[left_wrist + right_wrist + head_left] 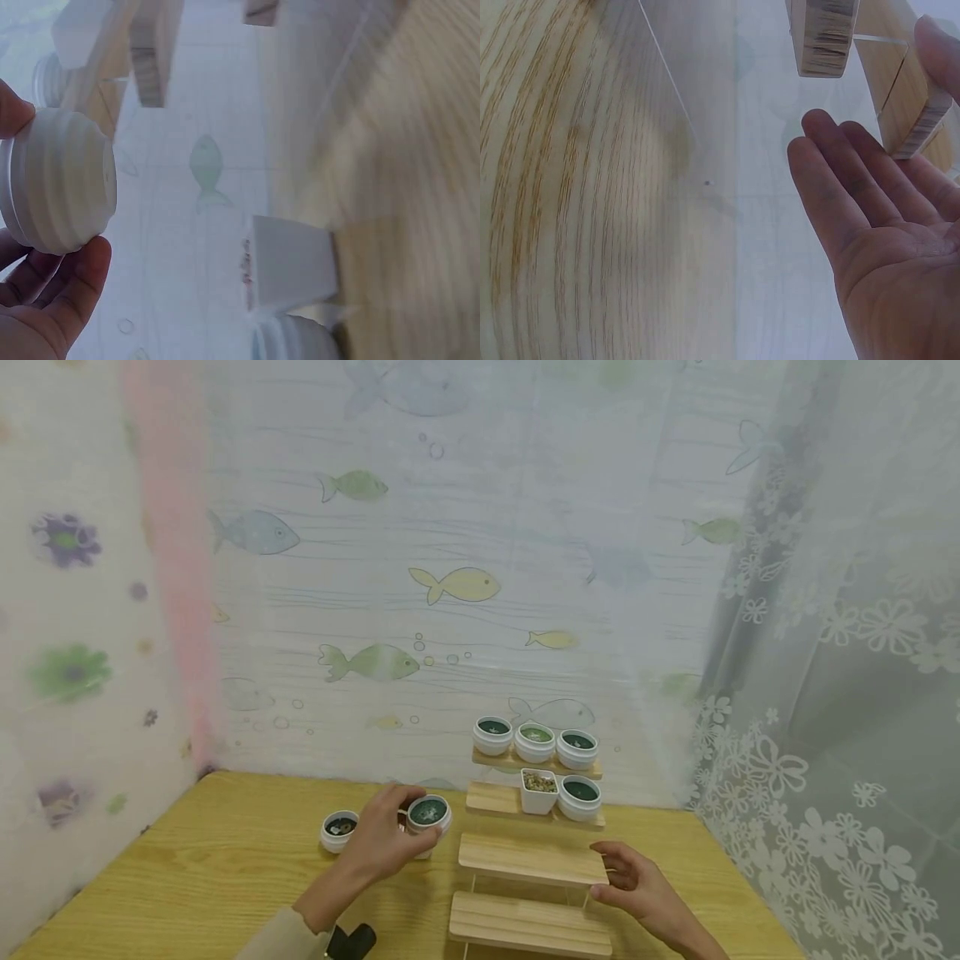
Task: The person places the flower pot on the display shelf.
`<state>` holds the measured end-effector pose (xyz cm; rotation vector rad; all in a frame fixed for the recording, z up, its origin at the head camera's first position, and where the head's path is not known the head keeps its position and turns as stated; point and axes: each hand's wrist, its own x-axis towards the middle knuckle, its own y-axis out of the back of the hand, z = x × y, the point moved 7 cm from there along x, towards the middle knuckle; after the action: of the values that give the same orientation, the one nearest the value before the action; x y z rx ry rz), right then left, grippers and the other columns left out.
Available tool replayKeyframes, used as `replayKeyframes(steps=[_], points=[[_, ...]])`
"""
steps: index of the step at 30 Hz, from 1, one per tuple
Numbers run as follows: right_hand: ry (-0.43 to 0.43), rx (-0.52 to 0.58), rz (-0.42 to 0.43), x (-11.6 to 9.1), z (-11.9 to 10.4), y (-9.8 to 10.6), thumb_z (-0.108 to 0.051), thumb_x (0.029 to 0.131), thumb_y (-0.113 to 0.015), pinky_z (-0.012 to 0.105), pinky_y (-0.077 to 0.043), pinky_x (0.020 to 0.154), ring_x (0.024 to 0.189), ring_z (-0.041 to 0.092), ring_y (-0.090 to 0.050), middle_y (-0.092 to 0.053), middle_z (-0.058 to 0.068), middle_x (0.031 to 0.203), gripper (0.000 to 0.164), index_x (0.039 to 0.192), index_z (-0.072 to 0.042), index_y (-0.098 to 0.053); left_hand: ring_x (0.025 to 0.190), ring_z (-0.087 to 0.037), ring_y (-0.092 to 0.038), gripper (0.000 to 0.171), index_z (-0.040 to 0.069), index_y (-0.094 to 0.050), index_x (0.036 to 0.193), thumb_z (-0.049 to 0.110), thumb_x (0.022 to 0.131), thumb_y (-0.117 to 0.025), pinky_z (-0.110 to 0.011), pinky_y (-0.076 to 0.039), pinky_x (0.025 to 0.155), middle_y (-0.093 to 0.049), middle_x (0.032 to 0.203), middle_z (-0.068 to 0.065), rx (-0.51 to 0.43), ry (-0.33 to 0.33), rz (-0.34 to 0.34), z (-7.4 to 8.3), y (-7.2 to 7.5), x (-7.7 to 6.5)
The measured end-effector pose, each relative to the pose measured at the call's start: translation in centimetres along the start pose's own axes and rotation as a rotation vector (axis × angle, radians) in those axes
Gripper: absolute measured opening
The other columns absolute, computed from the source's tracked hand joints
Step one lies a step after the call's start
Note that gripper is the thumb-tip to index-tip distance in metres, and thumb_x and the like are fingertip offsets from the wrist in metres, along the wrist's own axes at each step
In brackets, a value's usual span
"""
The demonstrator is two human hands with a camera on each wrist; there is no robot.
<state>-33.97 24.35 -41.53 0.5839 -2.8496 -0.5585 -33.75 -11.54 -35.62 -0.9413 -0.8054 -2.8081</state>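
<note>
My left hand [381,842] holds a small round white pot [429,812] with a dark green filling, thumb on one side and fingers on the other. In the left wrist view the ribbed side of that white pot [67,180] shows, raised off the table. My right hand [639,892] is at the right end of a wooden shelf board [532,857], holding nothing. Seen from the right wrist, its fingers [829,187] are nearly straight beside the board's end. The stepped wooden stand has bare lower boards, including the lowest board [530,924].
On the top board [487,757] stand three round white pots; the second board [491,798] bears a square pot [538,795] and a round pot [580,799]. Left on the table are another round pot [339,832] and a square white pot [292,262], partly behind my left hand.
</note>
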Motion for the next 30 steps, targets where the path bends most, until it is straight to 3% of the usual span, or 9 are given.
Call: replayKeyframes(steps=[7,14,22,30], points=[[0.003,-0.006,0.009,0.0,-0.1,0.1,-0.016,0.092,-0.064,0.033,-0.052,0.082,0.107,0.028,-0.058,-0.044,0.029,0.132,0.064,0.142,0.008,-0.032,0.082,-0.010,-0.054,0.045,0.004,-0.063,0.111,0.017,0.072,-0.081,-0.029,-0.053,0.071,-0.056,0.098,0.000,0.008,-0.060,0.004,2.9,-0.2,2.0],[0.001,-0.012,0.019,0.0,-0.1,0.1,-0.017,0.092,-0.064,0.033,-0.052,0.083,0.109,0.028,-0.057,-0.045,0.028,0.132,0.062,0.141,0.006,-0.034,0.082,-0.010,-0.054,0.048,0.002,-0.063,0.112,0.023,0.072,-0.081,-0.026,-0.052,0.071,-0.056,0.099,-0.001,0.019,-0.110,-0.026,4.9,-1.4,3.9],[0.020,-0.024,0.011,0.0,-0.1,0.0,-0.016,0.092,-0.063,0.033,-0.052,0.085,0.115,0.038,-0.053,-0.044,0.030,0.133,0.061,0.141,0.006,-0.034,0.083,-0.011,-0.051,0.044,0.004,-0.064,0.109,0.023,0.073,-0.081,-0.028,-0.050,0.071,-0.055,0.099,-0.003,0.014,-0.115,-0.074,5.7,-3.1,5.1],[0.012,-0.027,0.020,0.0,0.1,0.1,-0.017,0.092,-0.064,0.033,-0.052,0.084,0.114,0.037,-0.054,-0.044,0.029,0.133,0.060,0.141,0.004,-0.035,0.082,-0.011,-0.050,0.044,0.004,-0.064,0.108,0.024,0.073,-0.082,-0.026,-0.048,0.070,-0.055,0.097,-0.004,0.033,-0.134,-0.077,5.8,-4.2,5.7]])
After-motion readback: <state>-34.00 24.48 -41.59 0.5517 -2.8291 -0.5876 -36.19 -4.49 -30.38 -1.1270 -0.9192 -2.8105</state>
